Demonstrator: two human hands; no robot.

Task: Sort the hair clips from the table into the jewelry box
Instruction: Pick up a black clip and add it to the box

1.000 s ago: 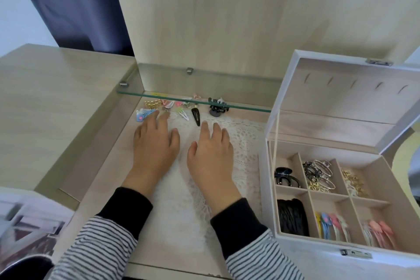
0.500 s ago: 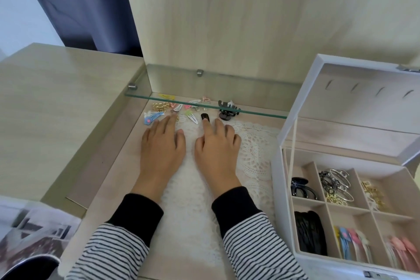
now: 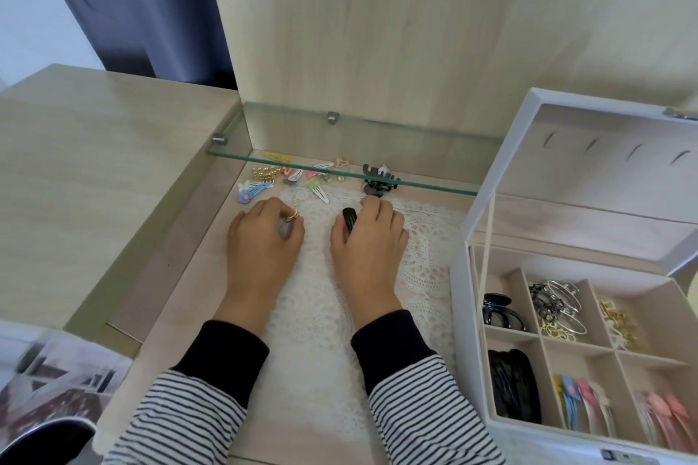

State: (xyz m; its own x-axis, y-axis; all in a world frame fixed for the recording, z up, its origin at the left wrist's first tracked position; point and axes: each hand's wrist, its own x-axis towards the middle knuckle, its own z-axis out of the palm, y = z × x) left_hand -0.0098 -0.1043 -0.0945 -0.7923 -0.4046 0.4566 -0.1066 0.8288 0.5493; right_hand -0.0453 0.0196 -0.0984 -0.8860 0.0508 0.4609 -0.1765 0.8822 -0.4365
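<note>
"What's over on the left?"

"A magazine [image 3: 56, 370] at the near corner of the table [image 3: 94, 162]. Further in, under the glass shelf [image 3: 434, 186], the loose hair clips lie bunched: a blue clip [image 3: 254, 192] first, gold claw clips [image 3: 266, 173] behind it, pink and white clips [image 3: 302, 174] next, and a black claw clip [image 3: 379, 181] at the right end."

"And the hands?"

"Both rest on the lace doily [image 3: 426, 249], a little apart. The left hand [image 3: 264, 242] is curled, its fingertips pinching a small gold clip [image 3: 291, 216] just this side of the blue one. The right hand [image 3: 368, 245] has thumb and forefinger closed on a black snap clip [image 3: 349, 220]. Whether it's lifted off the lace, I can't tell."

"The box?"

"The jewelry box [image 3: 462, 294] stands at the right, beside the doily, with its lid [image 3: 604, 192] up. The back compartments hold a black claw, silver clips [image 3: 559, 298] and gold pieces [image 3: 619, 325]. The front ones hold black snap clips [image 3: 513, 385], coloured ones [image 3: 581, 404], then pink ones [image 3: 664, 415]."
</note>
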